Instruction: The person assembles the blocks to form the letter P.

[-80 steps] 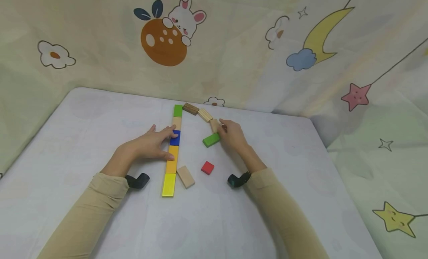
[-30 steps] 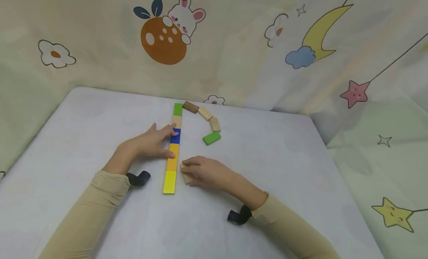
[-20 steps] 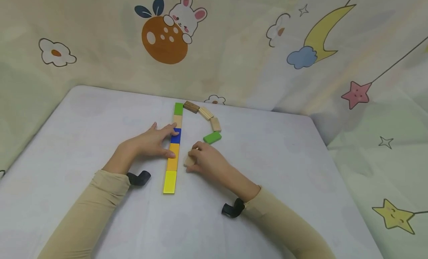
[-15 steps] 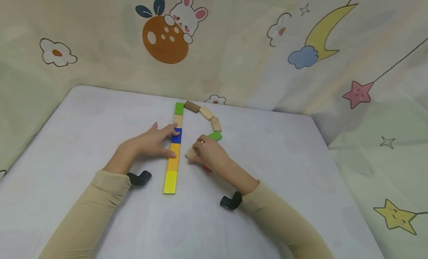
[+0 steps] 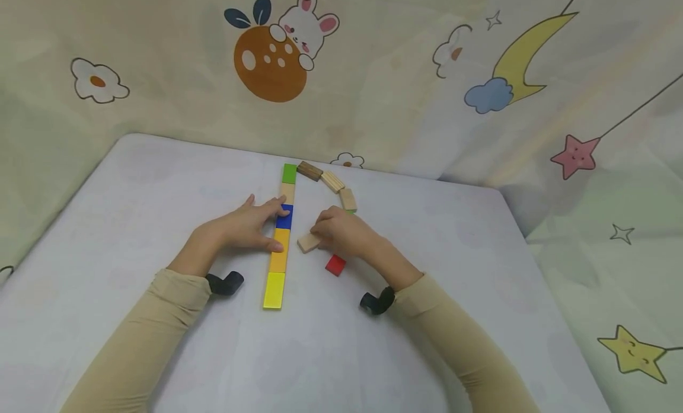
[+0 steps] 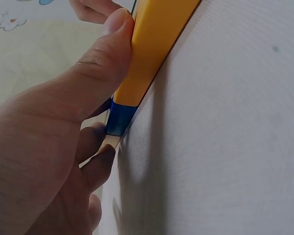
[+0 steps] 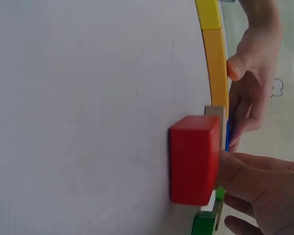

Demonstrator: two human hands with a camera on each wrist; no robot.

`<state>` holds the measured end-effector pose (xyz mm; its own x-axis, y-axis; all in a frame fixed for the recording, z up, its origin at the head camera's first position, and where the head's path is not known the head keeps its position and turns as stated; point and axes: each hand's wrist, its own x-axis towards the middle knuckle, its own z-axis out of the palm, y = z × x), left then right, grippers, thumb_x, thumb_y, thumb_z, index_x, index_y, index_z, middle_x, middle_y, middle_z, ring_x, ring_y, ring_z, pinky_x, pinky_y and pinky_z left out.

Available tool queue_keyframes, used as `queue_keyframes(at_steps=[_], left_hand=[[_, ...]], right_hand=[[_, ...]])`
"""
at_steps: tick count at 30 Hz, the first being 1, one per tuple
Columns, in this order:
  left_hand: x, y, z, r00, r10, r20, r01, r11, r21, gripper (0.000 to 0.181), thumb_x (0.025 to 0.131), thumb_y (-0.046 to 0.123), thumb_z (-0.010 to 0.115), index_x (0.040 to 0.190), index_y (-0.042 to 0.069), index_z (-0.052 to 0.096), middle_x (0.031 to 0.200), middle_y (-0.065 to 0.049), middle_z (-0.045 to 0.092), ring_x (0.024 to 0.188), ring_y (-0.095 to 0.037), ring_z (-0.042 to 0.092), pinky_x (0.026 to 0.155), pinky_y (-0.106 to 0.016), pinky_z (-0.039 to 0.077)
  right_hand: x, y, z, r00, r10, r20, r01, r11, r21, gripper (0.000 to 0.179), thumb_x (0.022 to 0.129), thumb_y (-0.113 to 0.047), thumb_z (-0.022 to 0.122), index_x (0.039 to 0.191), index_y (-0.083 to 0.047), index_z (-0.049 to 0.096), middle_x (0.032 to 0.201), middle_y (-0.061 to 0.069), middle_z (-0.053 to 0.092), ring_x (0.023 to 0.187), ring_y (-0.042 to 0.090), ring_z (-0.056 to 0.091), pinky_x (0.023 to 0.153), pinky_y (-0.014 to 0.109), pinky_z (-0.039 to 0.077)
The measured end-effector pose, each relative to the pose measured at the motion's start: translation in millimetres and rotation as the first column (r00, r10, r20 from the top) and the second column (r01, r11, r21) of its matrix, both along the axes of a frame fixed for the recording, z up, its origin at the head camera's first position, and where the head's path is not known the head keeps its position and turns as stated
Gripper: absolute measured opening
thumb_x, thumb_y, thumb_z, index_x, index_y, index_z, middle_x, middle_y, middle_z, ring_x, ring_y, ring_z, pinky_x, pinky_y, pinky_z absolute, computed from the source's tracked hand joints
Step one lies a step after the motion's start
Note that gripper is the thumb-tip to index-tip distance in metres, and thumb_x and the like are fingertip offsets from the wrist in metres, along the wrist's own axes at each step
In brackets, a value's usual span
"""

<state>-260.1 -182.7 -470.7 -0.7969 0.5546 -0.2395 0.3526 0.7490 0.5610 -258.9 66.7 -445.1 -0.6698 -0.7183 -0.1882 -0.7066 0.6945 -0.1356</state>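
Note:
A straight row of blocks runs away from me: yellow (image 5: 274, 291), orange (image 5: 278, 259), blue (image 5: 285, 218), plain wood (image 5: 288, 192) and green (image 5: 289, 173). My left hand (image 5: 240, 228) rests on this row, thumb on the orange block and fingers around the blue and plain wood ones. My right hand (image 5: 347, 232) pinches a loose plain wooden block (image 5: 308, 243), which lies slanted just right of the row, apart from it. Under that hand a second green block (image 5: 350, 211) is mostly hidden in the head view. Nearer me sits a red block (image 7: 190, 164).
From the row's far end a dark brown block (image 5: 309, 170), a ridged light block (image 5: 333, 181) and a plain wooden block (image 5: 348, 199) curve to the right. The white table (image 5: 176, 170) meets a patterned cloth (image 5: 384, 105) behind.
My right hand has gone from the curve to the loose wooden block near the row's foot, then carried it farther from me and turned it. My left hand has stayed on the row.

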Motion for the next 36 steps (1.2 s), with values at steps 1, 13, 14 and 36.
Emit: queue_keyframes(at_steps=[1,13,14,36], left_hand=[[0.1,0.6,0.2,1.000,0.000,0.001,0.000,1.000,-0.001,0.085,0.073,0.055,0.075,0.141,0.015,0.043,0.161,-0.008,0.012,0.148,-0.027,0.015,0.118,-0.054,-0.010],[0.1,1.8,-0.5,1.000,0.000,-0.003,0.000,1.000,-0.007,0.085,0.073,0.057,0.073,0.141,0.016,0.043,0.161,-0.007,0.013,0.148,-0.027,0.016,0.118,-0.054,-0.010],[0.3,1.7,-0.4,1.000,0.001,-0.004,-0.001,1.000,-0.009,0.085,0.073,0.057,0.073,0.141,0.017,0.043,0.161,-0.006,0.013,0.148,-0.026,0.016,0.118,-0.054,-0.010],[-0.8,0.9,-1.8,1.000,-0.014,-0.026,0.014,1.000,0.004,0.082,0.073,0.054,0.075,0.139,0.014,0.045,0.160,-0.009,0.014,0.147,-0.027,0.018,0.118,-0.054,-0.009]], right_hand=[[-1.2,1.0,-0.7,1.000,-0.010,-0.002,0.010,1.000,0.002,0.035,0.084,-0.028,0.073,0.117,-0.020,0.069,0.112,-0.005,0.065,0.107,0.011,0.053,0.094,0.022,0.049],[-9.1,7.5,-4.6,0.994,-0.095,-0.045,0.093,0.995,-0.048,0.034,0.080,-0.035,0.076,0.111,-0.022,0.072,0.106,-0.006,0.068,0.100,0.009,0.057,0.089,0.020,0.050],[-9.2,7.8,-4.9,0.994,-0.098,-0.049,0.096,0.994,-0.050,0.034,0.080,-0.035,0.076,0.111,-0.022,0.072,0.106,-0.006,0.068,0.100,0.009,0.057,0.089,0.021,0.050],[-13.9,9.0,-10.2,0.983,-0.161,-0.087,0.157,0.986,-0.050,0.036,0.080,-0.043,0.074,0.111,-0.024,0.071,0.105,-0.007,0.068,0.099,0.010,0.058,0.088,0.024,0.050]])
